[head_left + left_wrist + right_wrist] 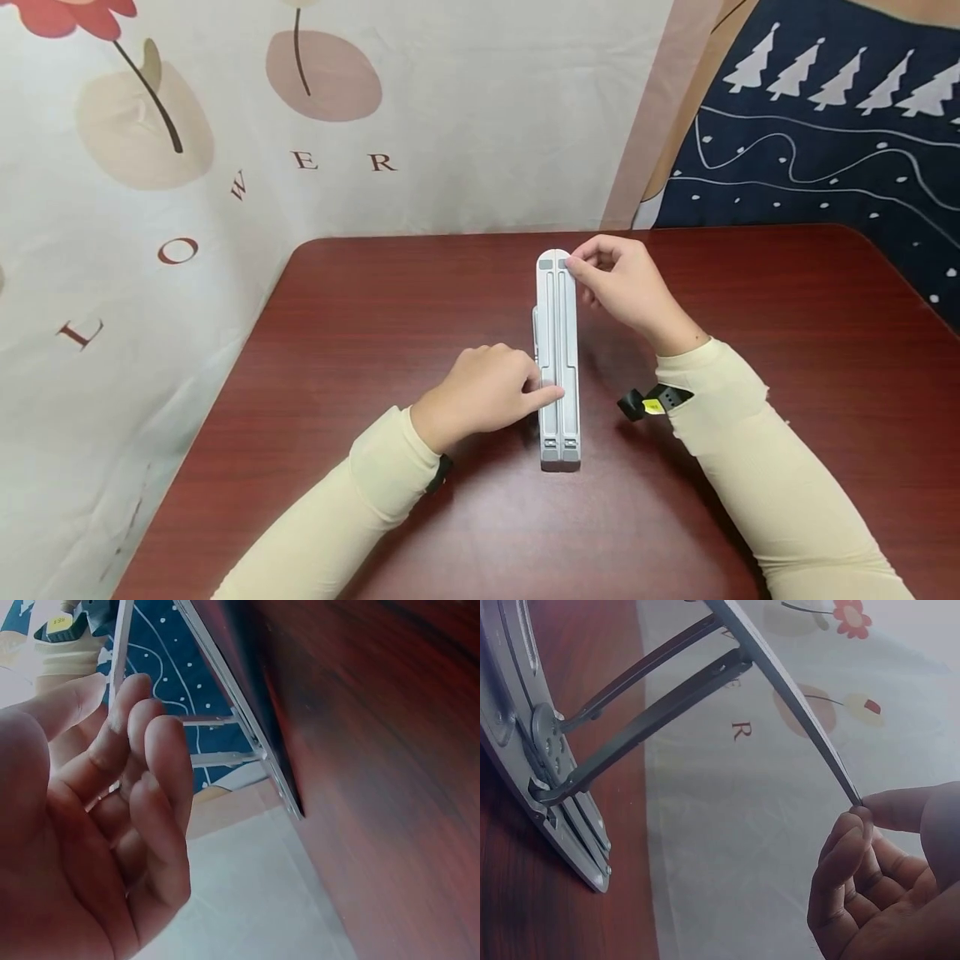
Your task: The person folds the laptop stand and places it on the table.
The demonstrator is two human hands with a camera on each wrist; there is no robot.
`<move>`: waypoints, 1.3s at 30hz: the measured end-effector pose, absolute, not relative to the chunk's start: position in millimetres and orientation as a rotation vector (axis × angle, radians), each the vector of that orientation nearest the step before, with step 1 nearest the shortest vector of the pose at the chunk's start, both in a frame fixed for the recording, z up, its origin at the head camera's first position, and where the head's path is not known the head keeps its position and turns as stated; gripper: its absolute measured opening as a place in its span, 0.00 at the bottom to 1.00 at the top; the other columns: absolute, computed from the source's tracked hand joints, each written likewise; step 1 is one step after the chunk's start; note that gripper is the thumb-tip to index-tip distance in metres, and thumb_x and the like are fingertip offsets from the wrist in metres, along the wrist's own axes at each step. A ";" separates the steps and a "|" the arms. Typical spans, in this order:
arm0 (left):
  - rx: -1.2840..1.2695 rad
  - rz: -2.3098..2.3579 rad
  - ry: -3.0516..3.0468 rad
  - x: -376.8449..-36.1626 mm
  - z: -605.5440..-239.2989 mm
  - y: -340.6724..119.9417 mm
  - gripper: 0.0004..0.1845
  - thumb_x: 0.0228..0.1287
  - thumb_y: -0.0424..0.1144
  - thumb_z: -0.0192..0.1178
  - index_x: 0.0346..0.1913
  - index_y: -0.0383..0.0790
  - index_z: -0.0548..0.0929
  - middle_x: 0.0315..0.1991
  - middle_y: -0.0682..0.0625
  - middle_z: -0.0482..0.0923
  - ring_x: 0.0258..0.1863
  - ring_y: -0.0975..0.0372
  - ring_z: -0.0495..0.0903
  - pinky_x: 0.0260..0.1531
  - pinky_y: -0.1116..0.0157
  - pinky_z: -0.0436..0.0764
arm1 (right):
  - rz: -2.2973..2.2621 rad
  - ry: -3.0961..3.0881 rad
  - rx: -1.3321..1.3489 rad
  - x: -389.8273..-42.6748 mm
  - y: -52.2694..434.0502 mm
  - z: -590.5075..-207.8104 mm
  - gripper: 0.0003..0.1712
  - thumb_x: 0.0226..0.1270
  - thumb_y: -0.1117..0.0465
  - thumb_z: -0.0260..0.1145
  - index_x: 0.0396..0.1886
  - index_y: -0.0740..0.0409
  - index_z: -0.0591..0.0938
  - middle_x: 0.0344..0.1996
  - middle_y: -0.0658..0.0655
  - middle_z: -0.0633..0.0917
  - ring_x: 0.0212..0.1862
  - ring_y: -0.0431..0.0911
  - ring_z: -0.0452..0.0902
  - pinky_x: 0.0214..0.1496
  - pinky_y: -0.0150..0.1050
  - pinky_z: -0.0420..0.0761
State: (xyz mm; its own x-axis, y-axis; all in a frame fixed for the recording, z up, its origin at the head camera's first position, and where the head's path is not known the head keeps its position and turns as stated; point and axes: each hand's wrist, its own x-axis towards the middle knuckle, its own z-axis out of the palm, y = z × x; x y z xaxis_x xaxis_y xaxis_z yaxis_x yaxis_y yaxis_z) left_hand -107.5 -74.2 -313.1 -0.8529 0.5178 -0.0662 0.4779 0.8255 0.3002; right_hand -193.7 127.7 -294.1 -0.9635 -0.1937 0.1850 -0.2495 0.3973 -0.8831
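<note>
A silver folding laptop stand stands on the table, seen from above as a long narrow double bar with grey pads at its ends. In the right wrist view its base lies at the table, and struts rise to a slanted upper arm. My right hand pinches the far end of that upper part between thumb and fingers. Nearer to me, my left hand pinches its edge, with the thumb across the top; the left wrist view shows its other fingers loosely curled below.
The reddish-brown wooden table carries the stand. Behind it hangs a pale cloth with flowers and letters, and at the right a dark blue cloth with white trees. Wrist cameras are strapped over the cream sleeves.
</note>
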 end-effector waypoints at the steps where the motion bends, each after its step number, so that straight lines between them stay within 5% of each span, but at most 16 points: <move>1: 0.776 0.408 2.869 -107.3 -312.8 -73.6 0.32 0.66 0.62 0.60 0.08 0.53 0.64 0.09 0.62 0.54 0.15 0.68 0.59 0.17 0.65 0.64 | 1.645 -2.584 0.407 -193.6 127.2 -294.0 0.11 0.71 0.57 0.66 0.42 0.61 0.84 0.24 0.61 0.81 0.26 0.59 0.77 0.25 0.36 0.79; 11: 0.678 0.436 2.928 -107.0 -309.6 -70.0 0.31 0.60 0.62 0.66 0.08 0.53 0.67 0.08 0.62 0.55 0.14 0.68 0.58 0.15 0.67 0.59 | 1.641 -2.578 0.417 -195.9 125.4 -290.0 0.10 0.71 0.56 0.66 0.43 0.59 0.85 0.24 0.62 0.81 0.26 0.60 0.76 0.23 0.36 0.77; 16: 0.657 0.425 2.937 -108.1 -306.5 -67.6 0.29 0.60 0.62 0.66 0.08 0.54 0.70 0.08 0.62 0.58 0.14 0.67 0.62 0.15 0.66 0.62 | 1.621 -2.589 0.384 -195.4 127.6 -288.5 0.09 0.72 0.56 0.65 0.43 0.57 0.85 0.27 0.65 0.81 0.22 0.50 0.73 0.19 0.36 0.71; 24: 0.640 0.389 2.929 -110.5 -306.6 -69.0 0.29 0.60 0.63 0.65 0.08 0.55 0.69 0.09 0.62 0.58 0.15 0.67 0.62 0.15 0.66 0.63 | 1.650 -2.558 0.346 -192.6 126.1 -286.9 0.11 0.71 0.56 0.66 0.43 0.60 0.85 0.23 0.51 0.81 0.22 0.46 0.73 0.19 0.36 0.70; 39: 0.636 0.398 2.888 -114.2 -309.6 -78.6 0.29 0.58 0.64 0.65 0.08 0.56 0.68 0.10 0.62 0.60 0.17 0.66 0.65 0.17 0.63 0.67 | 1.701 -2.533 0.270 -190.2 125.6 -296.3 0.10 0.70 0.57 0.65 0.41 0.60 0.85 0.19 0.50 0.80 0.21 0.43 0.73 0.19 0.35 0.70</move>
